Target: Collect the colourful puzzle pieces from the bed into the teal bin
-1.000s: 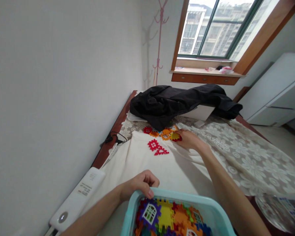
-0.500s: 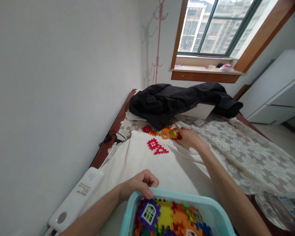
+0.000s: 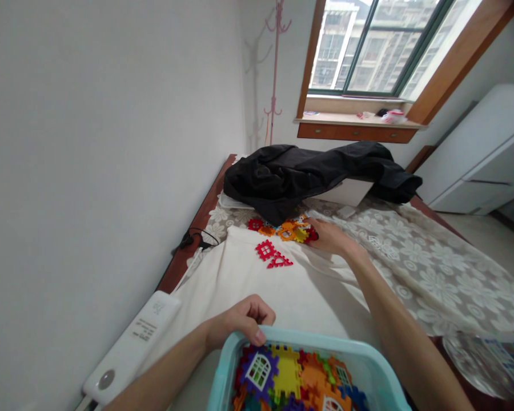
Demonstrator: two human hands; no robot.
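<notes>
My left hand [image 3: 240, 321] grips the near-left rim of a light blue plastic basket [image 3: 227, 368] filled with several coloured interlocking toy tiles [image 3: 289, 377]. My right hand [image 3: 332, 237] is stretched far out over the bed, its fingertips on a cluster of red, orange and yellow tiles [image 3: 289, 231] lying at the edge of a black jacket. Whether it grips a tile or only touches the cluster I cannot tell. Two red tiles [image 3: 272, 254], a square and a triangle, lie apart on the white cloth [image 3: 248, 279] a little nearer to me.
A black jacket [image 3: 308, 171] is heaped at the far end of the bed. A lace floral cover [image 3: 428, 268] spreads to the right. A white remote-like device [image 3: 131, 345] and a black cable [image 3: 197, 238] lie along the left wall. White cabinet [image 3: 484, 157] far right.
My right hand has slid slightly further toward the tile cluster by the jacket. My left hand stays on the basket rim.
</notes>
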